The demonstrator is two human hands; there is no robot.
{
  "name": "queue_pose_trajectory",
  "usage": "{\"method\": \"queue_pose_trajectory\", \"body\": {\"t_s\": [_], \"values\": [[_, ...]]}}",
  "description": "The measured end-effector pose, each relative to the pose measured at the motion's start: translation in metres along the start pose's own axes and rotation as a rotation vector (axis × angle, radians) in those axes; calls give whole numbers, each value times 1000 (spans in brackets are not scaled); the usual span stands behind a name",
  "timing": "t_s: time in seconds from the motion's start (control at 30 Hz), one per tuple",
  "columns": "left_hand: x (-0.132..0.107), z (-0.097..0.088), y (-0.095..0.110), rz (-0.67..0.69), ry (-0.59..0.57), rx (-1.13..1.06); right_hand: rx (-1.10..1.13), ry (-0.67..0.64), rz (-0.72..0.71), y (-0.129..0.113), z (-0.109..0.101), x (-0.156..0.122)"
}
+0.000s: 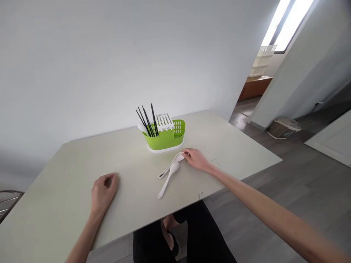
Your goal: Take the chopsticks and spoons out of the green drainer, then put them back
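Observation:
Two white spoons lie side by side on a pale table (pixel 63 190). My right hand (pixel 196 159) pinches the bowl end of the upper spoon (pixel 171 165), which still rests on the table. The lower spoon (pixel 168 179) lies just beside it, untouched. Behind them stands a green cutlery holder (pixel 164 138) with black chopsticks (pixel 146 120), a white spoon and a white insert in it. My left hand (pixel 102 191) rests on the table to the left, fingers loosely curled, holding nothing.
A white wall rises behind the table. To the right the floor is grey, with a round basket (pixel 283 127) by a doorway and a wooden cabinet (pixel 255 87) beyond. A chair edge (pixel 8 199) shows at far left. My legs are under the table's front edge.

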State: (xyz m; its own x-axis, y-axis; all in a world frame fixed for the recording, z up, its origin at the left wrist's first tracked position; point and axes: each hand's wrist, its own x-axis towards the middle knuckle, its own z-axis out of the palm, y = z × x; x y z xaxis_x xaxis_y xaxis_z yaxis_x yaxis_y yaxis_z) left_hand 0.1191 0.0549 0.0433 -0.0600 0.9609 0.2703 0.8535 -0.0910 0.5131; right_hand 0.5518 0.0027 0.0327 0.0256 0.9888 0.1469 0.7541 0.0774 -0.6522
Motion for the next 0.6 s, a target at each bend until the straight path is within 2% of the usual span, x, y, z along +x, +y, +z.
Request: {"method": "queue_pose_trajectory", "body": {"t_s": [0.13,0.23,0.43,0.6], "values": [[2,0,-2,5,15,6,-54,175,16,-2,-3,5],[3,0,-3,15,15,3,-148,315,-28,-1,-15,4],[1,-1,-5,28,-2,-13,-246,527,-219,-6,-67,-6],[-1,2,-9,52,14,-44,-230,618,-310,-41,-109,-3]]}}
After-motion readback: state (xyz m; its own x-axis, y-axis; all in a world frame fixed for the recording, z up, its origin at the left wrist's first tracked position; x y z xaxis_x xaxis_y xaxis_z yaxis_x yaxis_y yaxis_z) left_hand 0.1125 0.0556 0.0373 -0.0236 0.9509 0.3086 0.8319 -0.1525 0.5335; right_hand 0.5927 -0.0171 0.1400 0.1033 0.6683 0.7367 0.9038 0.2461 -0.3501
